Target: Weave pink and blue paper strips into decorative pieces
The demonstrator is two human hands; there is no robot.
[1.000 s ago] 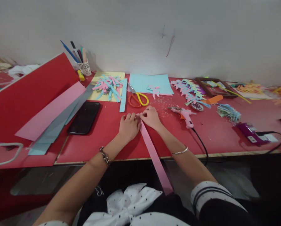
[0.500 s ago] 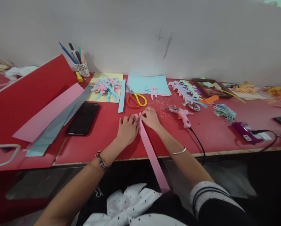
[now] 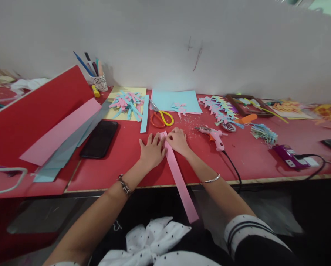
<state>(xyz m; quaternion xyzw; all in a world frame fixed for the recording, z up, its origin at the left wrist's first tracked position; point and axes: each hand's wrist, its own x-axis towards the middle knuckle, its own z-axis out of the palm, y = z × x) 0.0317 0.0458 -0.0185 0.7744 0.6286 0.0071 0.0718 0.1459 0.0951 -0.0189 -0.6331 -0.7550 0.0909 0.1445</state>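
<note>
A long pink paper strip (image 3: 179, 177) runs from the red tabletop over its front edge down to my lap. My left hand (image 3: 152, 151) lies with fingers spread on the left side of the strip's far end, its fingertips touching the paper. My right hand (image 3: 178, 141) has its fingers closed on the right edge of that far end. The tip of the strip looks folded, though fingers partly cover it. Just beyond my hands lie scissors (image 3: 162, 119) with red and yellow handles and a narrow blue paper strip (image 3: 144, 113).
A black phone (image 3: 99, 139) and a leaning red board (image 3: 43, 114) with paper strips are left. A corded pink glue gun (image 3: 215, 138) lies right, near a purple power box (image 3: 290, 157). Cut paper pieces (image 3: 128, 102) and blue sheets (image 3: 176, 98) lie by the wall.
My left fingers have spread out and flattened more at the strip's far end. My right hand has shifted slightly there. The view has tilted a little.
</note>
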